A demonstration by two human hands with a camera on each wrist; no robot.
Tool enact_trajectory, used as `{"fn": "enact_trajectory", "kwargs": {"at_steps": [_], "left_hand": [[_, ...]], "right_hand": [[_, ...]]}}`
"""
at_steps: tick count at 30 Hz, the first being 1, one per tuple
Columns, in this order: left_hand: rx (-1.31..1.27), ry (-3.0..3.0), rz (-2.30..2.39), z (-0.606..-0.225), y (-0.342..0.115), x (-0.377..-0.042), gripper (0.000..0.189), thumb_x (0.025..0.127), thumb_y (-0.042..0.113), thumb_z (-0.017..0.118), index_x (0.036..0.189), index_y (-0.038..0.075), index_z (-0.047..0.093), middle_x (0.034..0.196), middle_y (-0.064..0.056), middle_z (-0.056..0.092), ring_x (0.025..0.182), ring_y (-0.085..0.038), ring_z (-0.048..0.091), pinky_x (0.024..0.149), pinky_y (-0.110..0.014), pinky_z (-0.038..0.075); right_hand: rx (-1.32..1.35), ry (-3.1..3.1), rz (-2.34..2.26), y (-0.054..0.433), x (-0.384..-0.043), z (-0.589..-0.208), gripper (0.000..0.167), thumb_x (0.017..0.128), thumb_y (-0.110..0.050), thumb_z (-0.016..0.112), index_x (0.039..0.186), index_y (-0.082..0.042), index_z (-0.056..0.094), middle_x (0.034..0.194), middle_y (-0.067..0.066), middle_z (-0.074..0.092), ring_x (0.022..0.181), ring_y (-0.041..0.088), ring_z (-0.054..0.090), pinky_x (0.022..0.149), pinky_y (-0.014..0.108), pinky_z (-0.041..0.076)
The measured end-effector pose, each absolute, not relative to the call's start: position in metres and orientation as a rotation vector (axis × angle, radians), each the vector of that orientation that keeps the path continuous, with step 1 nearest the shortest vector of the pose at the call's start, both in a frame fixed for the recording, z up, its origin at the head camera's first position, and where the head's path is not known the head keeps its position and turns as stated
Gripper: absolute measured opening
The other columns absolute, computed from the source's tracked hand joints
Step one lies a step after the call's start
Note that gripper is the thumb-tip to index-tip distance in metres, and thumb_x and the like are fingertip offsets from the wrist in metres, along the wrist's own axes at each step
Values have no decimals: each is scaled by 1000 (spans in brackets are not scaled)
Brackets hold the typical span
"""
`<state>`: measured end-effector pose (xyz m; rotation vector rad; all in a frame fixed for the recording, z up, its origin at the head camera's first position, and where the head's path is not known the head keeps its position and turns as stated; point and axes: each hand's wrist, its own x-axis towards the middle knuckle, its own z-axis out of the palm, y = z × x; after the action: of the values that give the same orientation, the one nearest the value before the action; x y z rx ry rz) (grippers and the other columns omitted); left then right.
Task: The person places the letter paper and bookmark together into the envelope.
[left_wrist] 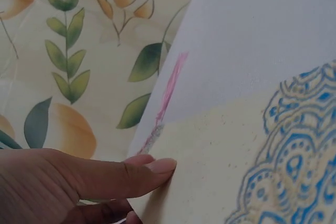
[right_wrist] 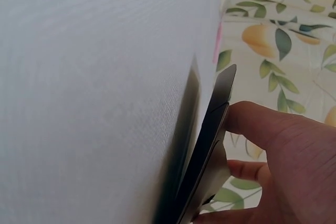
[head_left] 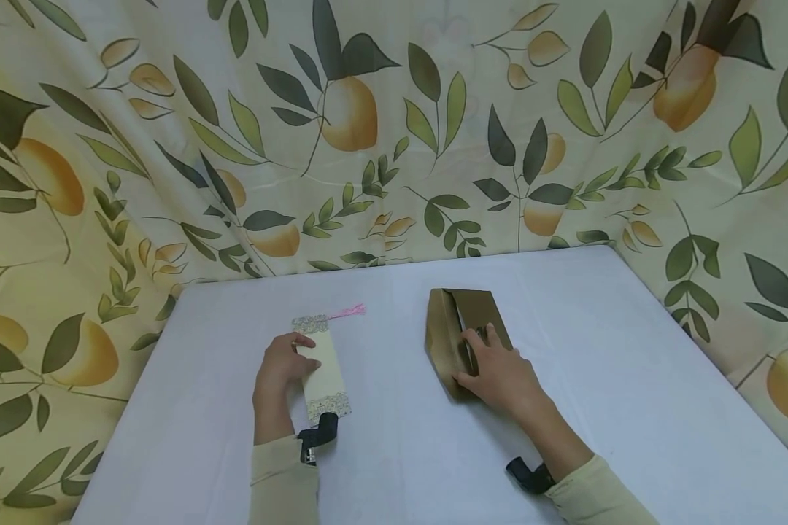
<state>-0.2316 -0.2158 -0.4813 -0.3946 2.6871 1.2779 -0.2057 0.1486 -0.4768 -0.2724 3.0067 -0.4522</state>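
My left hand (head_left: 282, 364) pinches the left edge of a cream bookmark (head_left: 327, 368), its thumb lying on the face. Silver glittery bands cross both ends, and a pink tassel (head_left: 348, 311) trails from the top. In the left wrist view, a blue mandala pattern shows on the bookmark (left_wrist: 199, 145). To the right, my right hand (head_left: 505, 375) grips a brown-gold envelope (head_left: 441, 343), fingers at the opening by its pointed flap. Seen from the right wrist, the envelope (right_wrist: 220, 90) stands edge-on above its shadow, with thumb and fingertips on one side; what lies inside is mostly hidden.
A white-covered table (head_left: 394, 452) lies under both hands. Behind and along its sides hangs a fruit-and-leaf patterned cloth (head_left: 381, 182). Black camera mounts sit at the left wrist (head_left: 318, 432) and right wrist (head_left: 530, 477).
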Motion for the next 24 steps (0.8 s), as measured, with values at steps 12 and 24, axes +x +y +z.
{"fn": "enact_trajectory", "kwargs": {"at_steps": [12, 24], "left_hand": [[-410, 2723, 1368, -478, -214, -233, 33, 87, -3, 75, 120, 1, 75, 129, -25, 57, 109, -36, 51, 89, -51, 47], [-369, 2793, 1454, -477, -213, -237, 40, 89, -4, 73, 129, 2, 70, 126, -24, 60, 109, -39, 62, 85, -50, 51]], "right_hand": [[-269, 3006, -449, 149, -204, -476, 67, 93, -37, 73, 149, -13, 46, 155, 40, 31, 101, 71, 55, 71, 68, 52], [-285, 3017, -458, 150, -205, -477, 67, 93, -36, 74, 149, -13, 46, 154, 40, 32, 100, 72, 56, 70, 69, 53]]}}
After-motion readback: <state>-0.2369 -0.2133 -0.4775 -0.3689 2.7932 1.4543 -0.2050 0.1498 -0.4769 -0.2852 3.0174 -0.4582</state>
